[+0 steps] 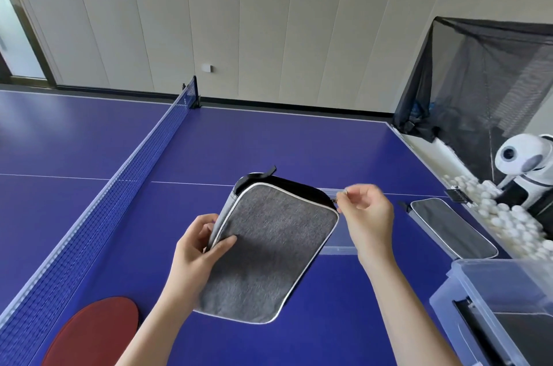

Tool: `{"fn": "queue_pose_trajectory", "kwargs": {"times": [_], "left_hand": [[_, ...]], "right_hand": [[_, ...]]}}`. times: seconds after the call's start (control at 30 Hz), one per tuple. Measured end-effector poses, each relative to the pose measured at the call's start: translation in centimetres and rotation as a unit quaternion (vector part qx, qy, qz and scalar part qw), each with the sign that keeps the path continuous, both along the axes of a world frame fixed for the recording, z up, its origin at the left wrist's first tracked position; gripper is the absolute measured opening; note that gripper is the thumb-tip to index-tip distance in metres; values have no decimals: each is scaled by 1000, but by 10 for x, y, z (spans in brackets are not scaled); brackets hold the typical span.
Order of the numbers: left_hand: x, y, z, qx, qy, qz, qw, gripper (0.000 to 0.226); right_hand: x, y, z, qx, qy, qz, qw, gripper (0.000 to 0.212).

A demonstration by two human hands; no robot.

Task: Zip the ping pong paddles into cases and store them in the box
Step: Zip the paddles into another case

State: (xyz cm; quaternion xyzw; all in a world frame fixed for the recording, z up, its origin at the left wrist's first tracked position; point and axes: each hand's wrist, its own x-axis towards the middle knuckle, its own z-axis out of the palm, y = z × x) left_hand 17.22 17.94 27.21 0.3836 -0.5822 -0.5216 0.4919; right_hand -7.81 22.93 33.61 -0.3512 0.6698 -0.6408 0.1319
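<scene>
Red paddle (92,332) at eight o'clock lies uncased. Left hand (200,249) grips the grey case (269,249), right hand (366,216) pinches its zipper pull (344,192), zip seemingly unfinished. Second case (452,228) lies at three o'clock, box (478,281) at four, contents unclear

We hold a case (270,249) over the table (299,150). A paddle (95,332) lies left of it, by the net (89,231). Another case (452,228) lies on the right, the box (490,278) nearer us.
</scene>
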Motion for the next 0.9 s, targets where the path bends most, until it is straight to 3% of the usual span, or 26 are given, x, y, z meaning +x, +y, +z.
{"fn": "queue_pose_trajectory", "kwargs": {"times": [0.1, 0.27, 0.43, 0.6, 0.77, 0.9], "left_hand": [[4, 0, 3, 47, 21, -29, 998, 37], [17, -10, 12, 154, 68, -81, 982, 78], [24, -15, 20, 193, 74, -116, 971, 81], [26, -15, 25, 199, 92, -121, 968, 86], [23, -11, 30, 203, 126, -97, 966, 75], [18, -7, 34, 201, 144, -56, 967, 37]], "right_hand": [[-1, 3, 4, -34, 56, 55, 996, 19], [-9, 8, 12, -24, 160, 136, 977, 17], [-11, 4, 20, -66, 296, 150, 941, 12], [-14, -2, 23, -137, 368, 127, 911, 5], [-21, -6, 14, -137, 459, 80, 874, 6], [-24, -1, -8, -110, 478, 57, 870, 5]]}}
